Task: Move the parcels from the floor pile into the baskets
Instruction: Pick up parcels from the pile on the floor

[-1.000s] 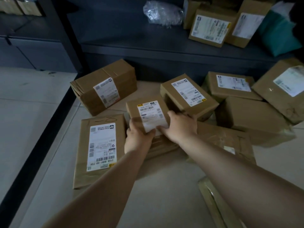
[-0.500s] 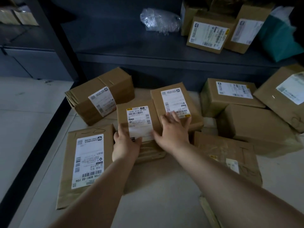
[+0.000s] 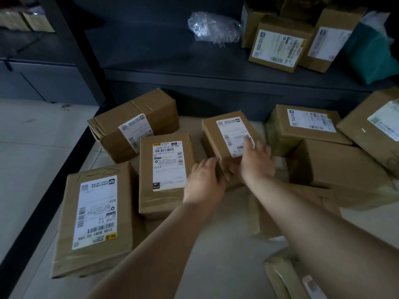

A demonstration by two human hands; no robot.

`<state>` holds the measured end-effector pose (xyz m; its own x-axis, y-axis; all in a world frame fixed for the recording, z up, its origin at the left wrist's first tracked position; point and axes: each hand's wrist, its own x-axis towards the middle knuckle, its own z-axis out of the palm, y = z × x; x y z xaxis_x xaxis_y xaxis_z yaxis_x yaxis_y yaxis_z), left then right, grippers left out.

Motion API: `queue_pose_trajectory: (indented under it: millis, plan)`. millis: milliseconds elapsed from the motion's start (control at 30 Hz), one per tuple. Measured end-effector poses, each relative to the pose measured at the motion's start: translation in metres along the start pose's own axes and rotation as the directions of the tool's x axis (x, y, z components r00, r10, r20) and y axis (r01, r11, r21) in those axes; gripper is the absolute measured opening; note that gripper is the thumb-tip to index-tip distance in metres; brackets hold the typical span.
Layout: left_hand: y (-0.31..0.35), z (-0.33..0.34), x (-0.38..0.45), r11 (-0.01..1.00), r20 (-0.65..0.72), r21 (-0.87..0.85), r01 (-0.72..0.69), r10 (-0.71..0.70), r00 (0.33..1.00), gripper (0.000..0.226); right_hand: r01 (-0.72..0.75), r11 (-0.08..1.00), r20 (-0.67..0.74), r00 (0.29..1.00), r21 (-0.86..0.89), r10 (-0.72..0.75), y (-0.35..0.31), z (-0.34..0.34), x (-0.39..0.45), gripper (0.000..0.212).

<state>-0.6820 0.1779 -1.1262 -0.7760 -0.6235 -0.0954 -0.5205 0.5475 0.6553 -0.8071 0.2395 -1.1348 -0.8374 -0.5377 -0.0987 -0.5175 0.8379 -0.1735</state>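
Several brown cardboard parcels lie in a pile on the pale floor. A small square parcel (image 3: 226,134) with a white label sits tilted in the middle of the pile. My left hand (image 3: 205,184) curls round its near left corner. My right hand (image 3: 257,160) lies over its near right part, fingers on the label and thumb at the front face. To the left of my hands rests a flat parcel (image 3: 166,169) with a yellow-topped label, touched by neither hand. No basket is in view.
A long parcel (image 3: 95,214) lies at the near left and a box (image 3: 133,124) behind it. More parcels (image 3: 336,169) crowd the right. A dark shelf (image 3: 194,78) behind carries boxes (image 3: 278,44), a plastic wrap bundle (image 3: 213,26) and a teal bag (image 3: 369,55).
My left hand has left the yellow-topped parcel and moved right to the small square parcel. My right hand has shifted further over that parcel, which has turned slightly.
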Motion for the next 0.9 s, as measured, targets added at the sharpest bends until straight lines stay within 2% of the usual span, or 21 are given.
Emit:
queue_pose_trajectory:
  millis: [33,100,133,200,333,433,567,700,833,900]
  plan:
    - [0.011,0.005,0.005,0.992,0.046,-0.089,0.094,-0.090,0.995,0.040,-0.100,0.994,0.053,0.994,0.043,0.098,0.004,-0.001,0.006,0.096]
    - [0.024,0.015,0.014,0.923,0.176,-0.225,0.312,-0.276,0.945,0.034,-0.177,0.981,0.096,0.981,0.081,0.170,0.012,-0.002,0.013,0.119]
    - [0.027,0.020,0.016,0.889,0.232,-0.260,0.378,-0.322,0.918,0.033,-0.181,0.979,0.075,0.982,0.095,0.175,0.017,-0.002,0.015,0.120]
    - [0.026,0.028,0.014,0.840,0.255,-0.343,0.421,-0.348,0.902,0.036,-0.204,0.966,0.065,0.979,0.160,0.196,0.027,-0.002,0.016,0.112]
    - [0.018,0.034,0.001,0.781,0.166,-0.518,0.350,-0.310,0.936,0.041,-0.181,0.922,0.089,0.983,0.342,0.160,0.035,-0.001,0.008,0.086]
    - [0.016,0.027,-0.008,0.763,0.062,-0.602,0.236,-0.250,0.966,0.044,-0.091,0.867,-0.019,0.993,0.490,0.116,0.025,-0.010,-0.004,0.071]
    - [0.020,-0.008,-0.015,0.752,-0.114,-0.657,0.055,-0.172,0.978,0.046,0.045,0.809,-0.180,0.981,0.587,0.075,-0.003,-0.041,-0.021,0.066]
    - [0.023,-0.058,-0.030,0.760,-0.288,-0.649,-0.020,-0.222,0.932,0.031,0.153,0.813,-0.284,0.959,0.561,0.016,-0.036,-0.074,-0.039,0.072]
    - [0.001,-0.102,-0.051,0.809,-0.389,-0.587,0.025,-0.309,0.868,0.008,0.187,0.767,-0.254,0.967,0.614,-0.032,-0.076,-0.080,-0.067,0.065]
    - [-0.016,-0.116,-0.062,0.832,-0.435,-0.553,0.043,-0.332,0.837,0.015,0.172,0.736,-0.194,0.979,0.655,-0.055,-0.091,-0.068,-0.084,0.055]
